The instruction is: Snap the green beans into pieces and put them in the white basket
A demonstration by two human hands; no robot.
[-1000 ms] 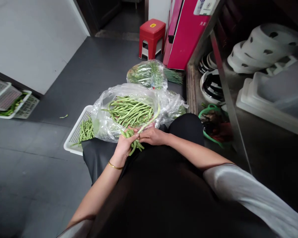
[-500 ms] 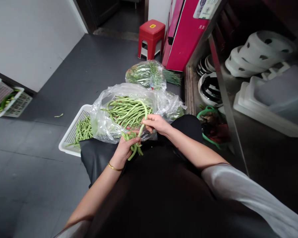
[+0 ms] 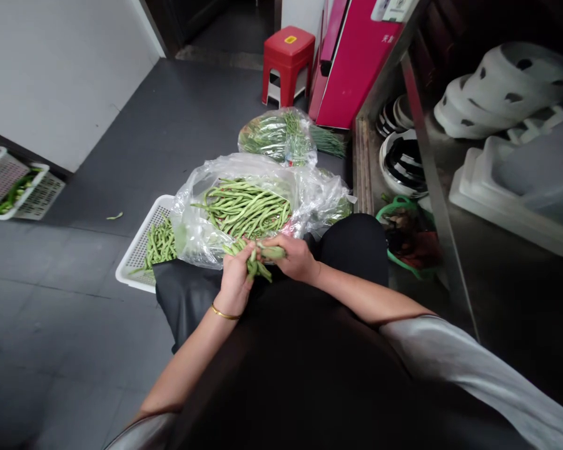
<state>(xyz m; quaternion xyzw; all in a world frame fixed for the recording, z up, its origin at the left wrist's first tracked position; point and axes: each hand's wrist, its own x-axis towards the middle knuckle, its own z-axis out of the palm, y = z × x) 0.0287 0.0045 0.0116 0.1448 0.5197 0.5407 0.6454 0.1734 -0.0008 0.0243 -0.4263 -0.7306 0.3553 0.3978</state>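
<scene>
My left hand (image 3: 235, 275) is closed round a small bunch of green long beans (image 3: 252, 265) held over my dark lap. My right hand (image 3: 293, 255) pinches a short piece of bean (image 3: 273, 252) right beside that bunch, fingers curled. Just beyond both hands lies an open clear plastic bag (image 3: 201, 240) filled with long green beans (image 3: 244, 209). A white slotted basket (image 3: 138, 250) on the floor to the left holds cut bean pieces (image 3: 160, 242).
A second bag of greens (image 3: 274, 134) lies farther off, near a red stool (image 3: 288, 62) and a pink cabinet (image 3: 351, 62). A green bowl (image 3: 403, 234) sits by a metal shelf (image 3: 431, 181) with stacked white trays. More white baskets (image 3: 14, 190) stand far left.
My right hand had lifted a long bean up out of the bag; it has come back down beside the left hand and now holds only a short piece.
</scene>
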